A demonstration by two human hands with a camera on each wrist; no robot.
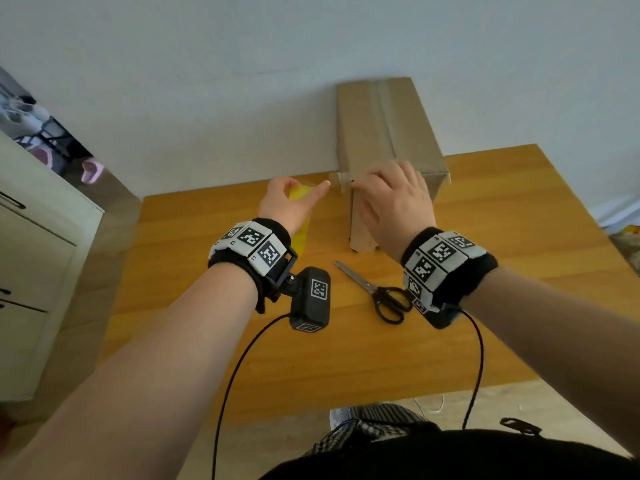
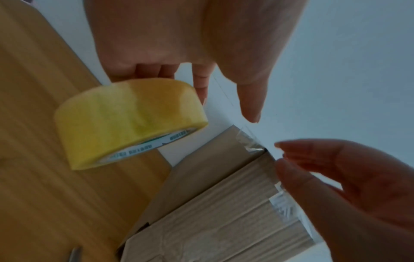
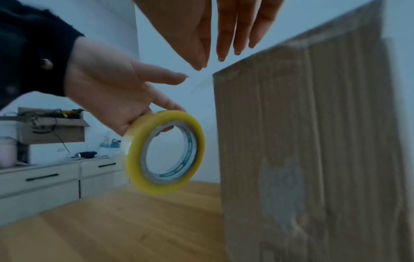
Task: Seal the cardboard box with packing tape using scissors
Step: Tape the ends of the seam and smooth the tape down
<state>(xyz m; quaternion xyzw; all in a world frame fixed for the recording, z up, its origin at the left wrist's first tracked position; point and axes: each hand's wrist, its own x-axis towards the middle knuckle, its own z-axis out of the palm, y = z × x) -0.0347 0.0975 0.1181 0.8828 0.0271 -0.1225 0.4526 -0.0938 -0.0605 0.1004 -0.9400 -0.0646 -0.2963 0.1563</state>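
Head view, tall cardboard box (image 1: 388, 133) upright, left hand (image 1: 287, 206) gripping tape roll (image 2: 125, 122), right hand (image 1: 394, 199) fingers loosely apart.

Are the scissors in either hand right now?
No: in the head view the scissors lie on the table, while the left hand holds the tape roll and the right hand is at the box.

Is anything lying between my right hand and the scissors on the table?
Nothing visible does. The scissors lie on bare table just beside and below the right hand, which is up at the box.
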